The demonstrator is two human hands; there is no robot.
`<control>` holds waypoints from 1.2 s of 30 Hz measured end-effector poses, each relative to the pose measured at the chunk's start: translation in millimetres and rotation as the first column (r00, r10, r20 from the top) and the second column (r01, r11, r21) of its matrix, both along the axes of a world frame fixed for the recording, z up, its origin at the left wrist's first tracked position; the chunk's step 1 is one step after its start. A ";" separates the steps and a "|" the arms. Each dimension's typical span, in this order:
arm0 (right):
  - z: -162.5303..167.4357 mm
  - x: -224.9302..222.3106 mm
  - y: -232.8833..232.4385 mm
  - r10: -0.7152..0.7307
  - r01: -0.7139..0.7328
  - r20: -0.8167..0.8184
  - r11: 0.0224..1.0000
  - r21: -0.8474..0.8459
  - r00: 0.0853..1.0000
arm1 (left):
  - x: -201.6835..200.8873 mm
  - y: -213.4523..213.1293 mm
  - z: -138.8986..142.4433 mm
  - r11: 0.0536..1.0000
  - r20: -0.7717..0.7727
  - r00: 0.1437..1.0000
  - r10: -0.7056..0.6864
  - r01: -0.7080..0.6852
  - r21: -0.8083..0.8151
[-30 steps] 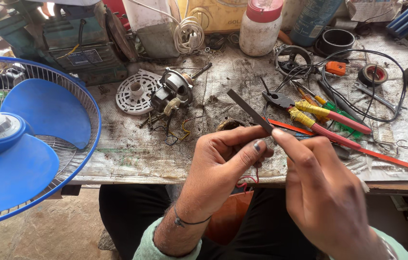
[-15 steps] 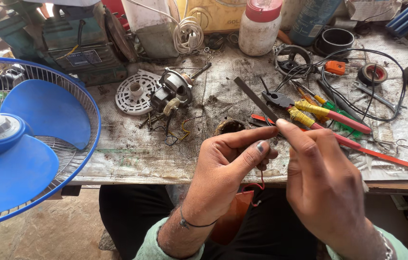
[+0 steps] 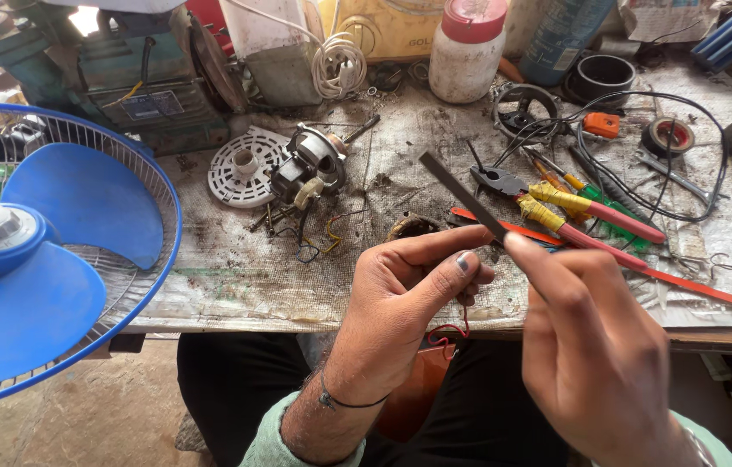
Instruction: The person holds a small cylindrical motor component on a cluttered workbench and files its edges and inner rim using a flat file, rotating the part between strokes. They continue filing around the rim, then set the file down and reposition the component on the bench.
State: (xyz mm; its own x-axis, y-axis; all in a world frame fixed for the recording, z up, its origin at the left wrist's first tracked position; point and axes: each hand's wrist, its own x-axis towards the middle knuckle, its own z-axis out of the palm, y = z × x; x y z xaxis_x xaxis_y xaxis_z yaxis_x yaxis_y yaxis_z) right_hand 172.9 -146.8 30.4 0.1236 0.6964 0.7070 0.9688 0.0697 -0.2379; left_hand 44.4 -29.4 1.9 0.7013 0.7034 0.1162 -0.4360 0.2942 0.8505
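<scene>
Your workbench (image 3: 236, 285) with a grimy grey cover, on it a small fan motor (image 3: 310, 169) beside a white round grille (image 3: 240, 169), pliers (image 3: 556, 203) with yellow-taped handles, a white jar (image 3: 467, 52) with red lid, a coiled white cord (image 3: 338, 65), a black tape roll (image 3: 668, 136)

Dull dark metal blade (image 3: 461, 195); glossy blue plastic fan (image 3: 33, 251); grimy, rough cloth on the bench (image 3: 236, 277).

The fan (image 3: 28, 259) fills the frame's left; the motor (image 3: 310, 169) lies centre on the table (image 3: 236, 277), pliers (image 3: 556, 203) to its right, jar (image 3: 467, 47) behind.
</scene>
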 end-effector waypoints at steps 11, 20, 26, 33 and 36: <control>2.6 5.0 2.0 0.028 -0.028 -0.038 1.000 0.012 0.999 | 0.5 2.0 -2.9 0.999 0.050 0.998 -0.029 0.031 -0.038; 2.6 5.9 10.4 0.067 -0.067 -0.012 0.998 0.002 0.998 | -0.2 2.9 -7.3 0.990 0.080 0.995 -0.053 0.063 -0.122; 3.7 2.4 4.3 0.051 -0.052 -0.023 0.997 -0.053 0.998 | 1.1 3.9 -10.8 0.982 0.129 0.990 -0.059 0.080 -0.172; 4.8 7.1 5.8 0.036 -0.036 0.024 0.999 -0.002 0.999 | 0.4 8.8 -13.9 0.975 0.167 0.982 -0.091 0.121 -0.184; 6.4 5.7 1.3 0.049 -0.050 -0.024 0.997 -0.059 0.998 | 3.2 8.7 -13.9 0.973 0.166 0.984 -0.064 0.099 -0.207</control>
